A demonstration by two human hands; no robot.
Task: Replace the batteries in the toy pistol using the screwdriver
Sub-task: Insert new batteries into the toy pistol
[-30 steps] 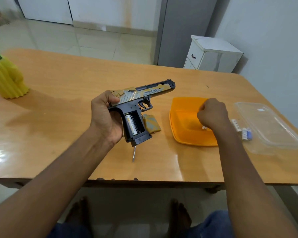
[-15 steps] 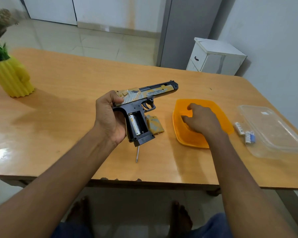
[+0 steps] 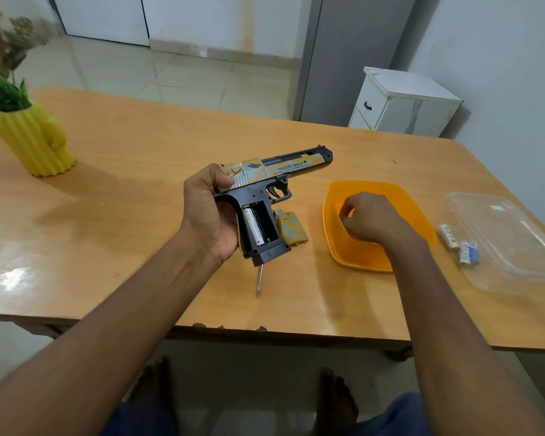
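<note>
My left hand (image 3: 208,212) grips the back of the toy pistol (image 3: 265,174) and holds it just above the table, barrel pointing right. The grip's battery bay is open, with one white battery (image 3: 253,225) in the left slot and the right slot empty. The removed tan cover (image 3: 291,229) lies on the table behind the grip. The screwdriver's shaft (image 3: 259,280) sticks out below the pistol's butt; its handle is hidden. My right hand (image 3: 368,220) is inside the orange container (image 3: 359,259), fingers curled downward. What they touch is hidden.
Several loose batteries (image 3: 460,243) lie beside a clear plastic lid (image 3: 510,247) at the right. A yellow plant pot (image 3: 32,143) stands at the far left. A white cabinet (image 3: 403,102) stands beyond the table's far right corner.
My right hand opened from a fist, reached deeper into the orange container, and now curls its fingers there. The pistol stays in my left hand, nearly still.
</note>
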